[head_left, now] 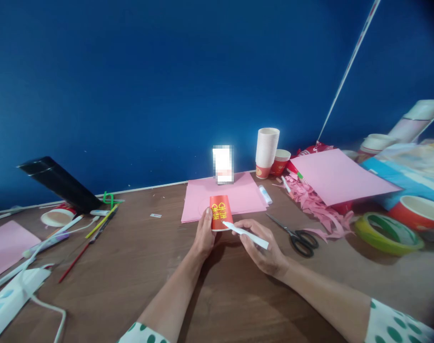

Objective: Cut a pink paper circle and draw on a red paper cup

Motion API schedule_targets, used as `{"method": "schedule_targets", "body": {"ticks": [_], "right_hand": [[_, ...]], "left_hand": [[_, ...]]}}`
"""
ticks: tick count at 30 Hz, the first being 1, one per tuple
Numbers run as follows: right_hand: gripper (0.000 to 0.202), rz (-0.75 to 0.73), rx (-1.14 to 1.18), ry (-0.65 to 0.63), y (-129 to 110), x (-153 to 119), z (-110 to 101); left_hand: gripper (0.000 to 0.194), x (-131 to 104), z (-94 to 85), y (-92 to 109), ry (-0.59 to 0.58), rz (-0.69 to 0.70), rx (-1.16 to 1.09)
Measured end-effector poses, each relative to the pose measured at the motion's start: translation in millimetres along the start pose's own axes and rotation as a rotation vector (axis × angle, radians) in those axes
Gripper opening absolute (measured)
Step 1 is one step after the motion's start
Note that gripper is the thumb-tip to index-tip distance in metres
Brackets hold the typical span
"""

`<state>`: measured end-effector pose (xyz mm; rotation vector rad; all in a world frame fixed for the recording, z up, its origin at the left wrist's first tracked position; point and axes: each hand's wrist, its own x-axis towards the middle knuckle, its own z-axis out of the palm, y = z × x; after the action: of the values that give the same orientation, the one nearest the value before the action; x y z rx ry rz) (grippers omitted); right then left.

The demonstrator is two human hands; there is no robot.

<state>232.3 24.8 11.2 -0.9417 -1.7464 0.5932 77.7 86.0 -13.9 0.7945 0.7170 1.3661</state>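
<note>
My left hand (204, 234) is wrapped round a red paper cup (220, 206) with a yellow double-happiness sign, its thumb along the left side. At the cup's lower end a thin pale rim shows. A white pen (253, 238) is pinched in my right hand (262, 245), its tip at the lower part of the cup's printed side; I cannot tell whether it touches. Behind the cup lie pink paper sheets (197, 195), with a phone (223, 164), its bright screen blurred out, standing at their back. Black-handled scissors (298, 239) rest right of my right hand.
Stacked paper cups (267, 150) stand by the blue wall. At right are pink paper strips (310, 197), a pink sheet (345, 174) and a green tape roll (388, 236). A glue stick (264, 194) lies beside the sheets. Leftward are a power strip (13, 297), brushes (83, 252) and a black cylinder (62, 183).
</note>
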Motion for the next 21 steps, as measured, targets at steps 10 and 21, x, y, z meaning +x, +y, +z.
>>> {"method": "schedule_targets", "body": {"ticks": [10,21], "right_hand": [[0.018,0.001,0.018,-0.014,-0.8,2.0,-0.2],[0.016,-0.02,0.015,-0.04,-2.6,0.9,-0.9]], "left_hand": [[0.03,-0.3,0.1,-0.5,-0.016,0.031,0.05],[0.034,-1.6,1.6,1.7,0.03,0.02,0.115]]}}
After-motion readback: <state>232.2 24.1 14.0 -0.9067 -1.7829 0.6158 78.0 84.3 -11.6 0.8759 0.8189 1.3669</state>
